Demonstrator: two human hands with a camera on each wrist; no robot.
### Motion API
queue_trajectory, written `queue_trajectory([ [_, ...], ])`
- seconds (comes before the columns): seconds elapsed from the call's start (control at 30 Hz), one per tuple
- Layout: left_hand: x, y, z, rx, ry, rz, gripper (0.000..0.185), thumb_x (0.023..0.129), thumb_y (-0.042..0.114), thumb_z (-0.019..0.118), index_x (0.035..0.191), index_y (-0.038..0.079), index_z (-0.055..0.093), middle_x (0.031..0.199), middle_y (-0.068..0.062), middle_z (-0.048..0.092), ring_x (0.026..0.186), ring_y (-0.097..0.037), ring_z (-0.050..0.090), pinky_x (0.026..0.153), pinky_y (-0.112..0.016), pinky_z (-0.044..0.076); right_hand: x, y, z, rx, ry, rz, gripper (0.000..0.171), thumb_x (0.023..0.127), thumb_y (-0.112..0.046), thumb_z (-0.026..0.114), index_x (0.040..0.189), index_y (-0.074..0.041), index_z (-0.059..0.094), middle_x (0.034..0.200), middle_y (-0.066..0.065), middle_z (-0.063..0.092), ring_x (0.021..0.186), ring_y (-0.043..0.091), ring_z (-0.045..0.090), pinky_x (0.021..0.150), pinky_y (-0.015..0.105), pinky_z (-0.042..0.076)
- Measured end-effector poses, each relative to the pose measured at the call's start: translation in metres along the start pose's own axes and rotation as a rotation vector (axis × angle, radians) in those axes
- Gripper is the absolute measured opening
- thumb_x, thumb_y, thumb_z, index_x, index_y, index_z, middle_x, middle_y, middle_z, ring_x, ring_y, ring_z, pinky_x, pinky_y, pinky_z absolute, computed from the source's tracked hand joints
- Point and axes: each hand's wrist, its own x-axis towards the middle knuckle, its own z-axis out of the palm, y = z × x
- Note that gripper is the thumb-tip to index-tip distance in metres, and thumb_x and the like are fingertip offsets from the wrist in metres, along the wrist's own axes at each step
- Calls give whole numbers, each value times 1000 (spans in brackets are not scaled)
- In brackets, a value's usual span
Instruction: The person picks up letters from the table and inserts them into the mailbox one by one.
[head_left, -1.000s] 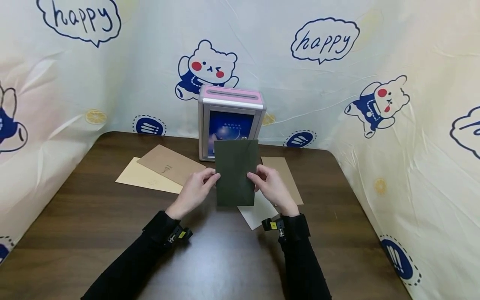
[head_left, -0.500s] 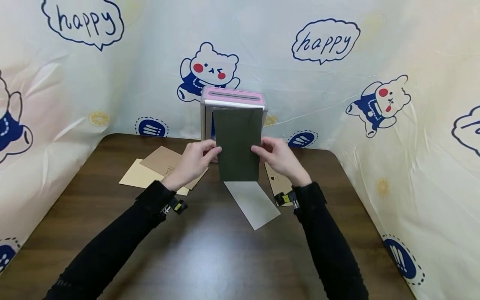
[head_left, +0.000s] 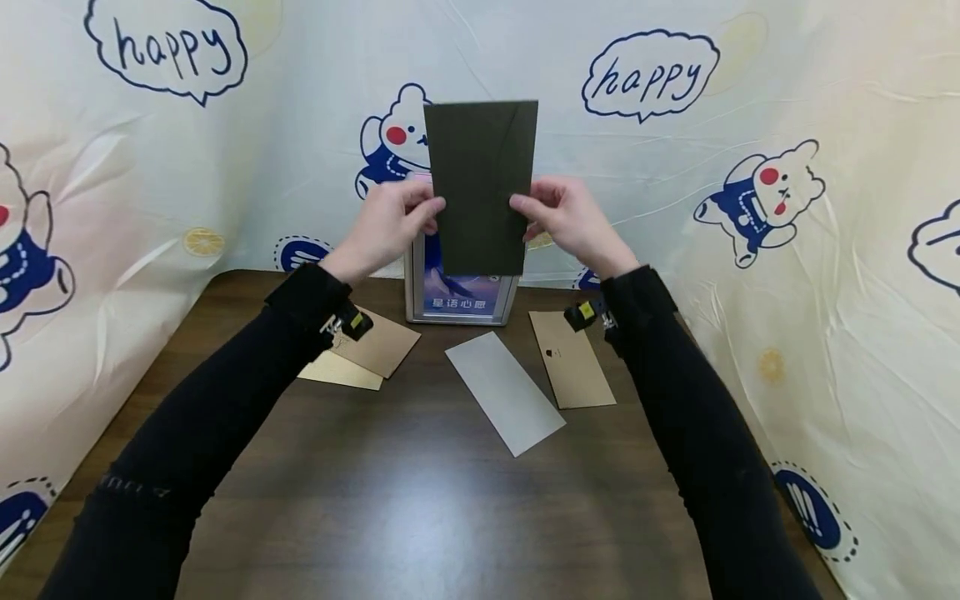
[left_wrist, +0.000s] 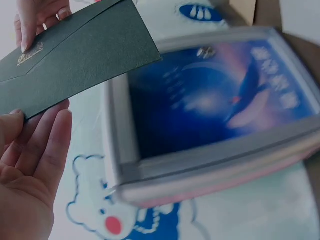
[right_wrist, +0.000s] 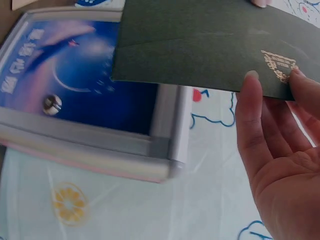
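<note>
Envelope in hand: a dark green envelope (head_left: 482, 187), held upright in the air above the table (head_left: 420, 500), in front of the box.
Left hand (head_left: 390, 227): fingers pinch the envelope's left edge.
Right hand (head_left: 562, 218): fingers pinch its right edge (thumb on the near face).
Box: a silver box with a blue front panel (head_left: 461, 292), at the table's far edge.
On the table: a white envelope (head_left: 504, 392) at centre, a brown envelope (head_left: 572, 370) right, tan envelopes (head_left: 371, 354) left.
</note>
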Motion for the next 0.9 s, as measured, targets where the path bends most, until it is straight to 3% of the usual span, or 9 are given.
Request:
queue_trajectory([
  [0.13, 20, 9, -17, 95, 20, 19, 24, 104, 24, 54, 105, 4, 68, 103, -11, 74, 90, -23, 73, 90, -31, 59, 19, -14, -10, 12, 22, -38, 21, 100, -25, 63, 105, -6, 70, 95, 3, 71, 88, 24, 65, 78, 26, 58],
  [0.37, 49, 19, -42, 160, 66, 14, 32, 106, 29, 50, 111, 3, 68, 107, -11, 74, 92, -21, 71, 92, -25, 57, 49, -32, -19, 22, 93, -75, 21, 98, -24, 65, 105, -6, 74, 95, -1, 75, 87, 19, 67, 79, 24, 58],
  [0.53, 65, 25, -54, 219, 97, -7, 36, 105, 33, 48, 119, 5, 67, 113, -10, 73, 95, -15, 70, 95, -22, 55, 63, -44, -25, 106, 148, -76, 20, 96, -22, 67, 102, -4, 75, 90, 1, 75, 87, 18, 67, 82, 25, 59],
  [0.73, 79, 28, -65, 212, 117, -32, 37, 105, 34, 49, 126, 9, 67, 118, -9, 71, 96, -9, 68, 99, -18, 52, 68, -60, -27, 165, 174, -66, 19, 97, -16, 66, 108, -4, 75, 94, 2, 75, 84, 18, 67, 86, 25, 58],
  [0.9, 89, 25, -70, 188, 128, -68, 38, 104, 33, 51, 127, 8, 67, 117, -8, 68, 95, -6, 65, 101, -19, 51, 75, -65, -25, 196, 190, -77, 16, 96, -14, 66, 103, -3, 76, 90, 3, 74, 77, 19, 66, 85, 25, 58],
])
